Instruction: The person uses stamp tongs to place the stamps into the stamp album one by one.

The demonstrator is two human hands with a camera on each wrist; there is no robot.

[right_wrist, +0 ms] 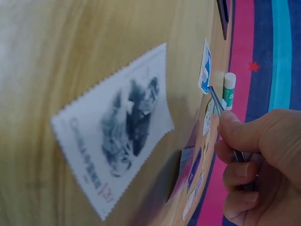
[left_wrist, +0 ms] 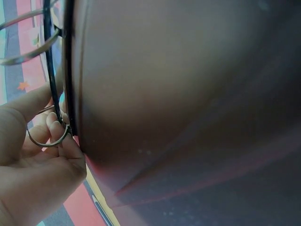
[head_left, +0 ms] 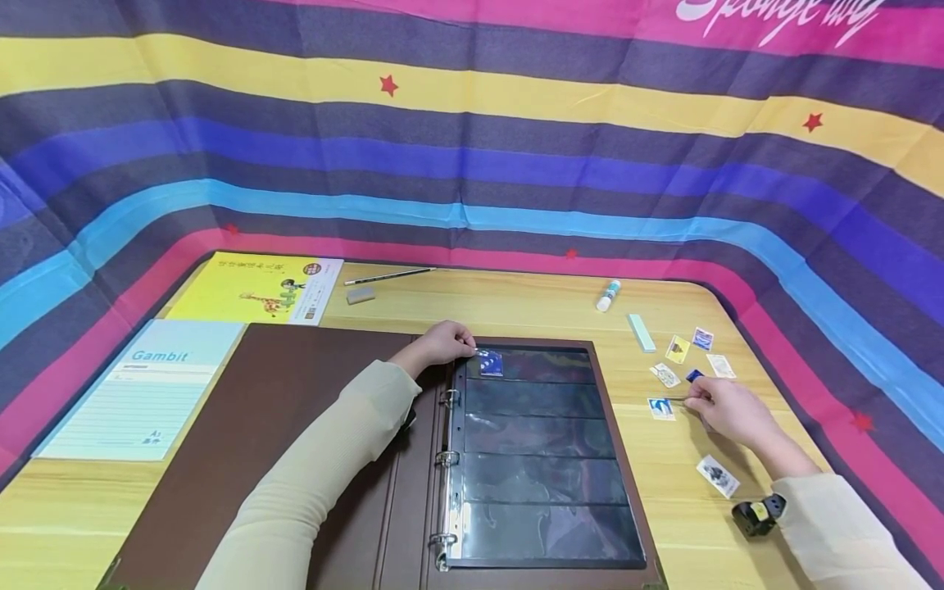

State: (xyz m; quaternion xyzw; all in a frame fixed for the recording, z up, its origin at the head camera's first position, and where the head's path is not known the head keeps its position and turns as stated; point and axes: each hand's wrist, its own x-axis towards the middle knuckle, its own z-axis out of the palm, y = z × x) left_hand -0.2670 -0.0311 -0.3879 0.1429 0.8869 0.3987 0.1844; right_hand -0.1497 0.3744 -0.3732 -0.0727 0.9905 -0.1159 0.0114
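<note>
A brown ring binder (head_left: 324, 442) lies open, a black page of clear pockets (head_left: 538, 434) on its right side. A dark blue stamp (head_left: 491, 364) shows in the top pocket. At that page's upper left corner, my left hand (head_left: 441, 342) pinches the edge; the left wrist view has its fingers beside a metal ring (left_wrist: 49, 143). My right hand (head_left: 726, 410) grips metal tweezers (right_wrist: 216, 100), their tips at the edge of a blue and white stamp (head_left: 661, 408) on the table. Whether the tips clasp it I cannot tell.
Several loose stamps (head_left: 678, 349) lie around the right hand, a black and white one (head_left: 718, 476) nearer me. Behind them are a pale green strip (head_left: 641, 333) and a glue stick (head_left: 608, 296). An eraser (head_left: 360, 295), pencil (head_left: 391, 276), yellow book (head_left: 221, 287) and notebook (head_left: 133, 401) lie leftward.
</note>
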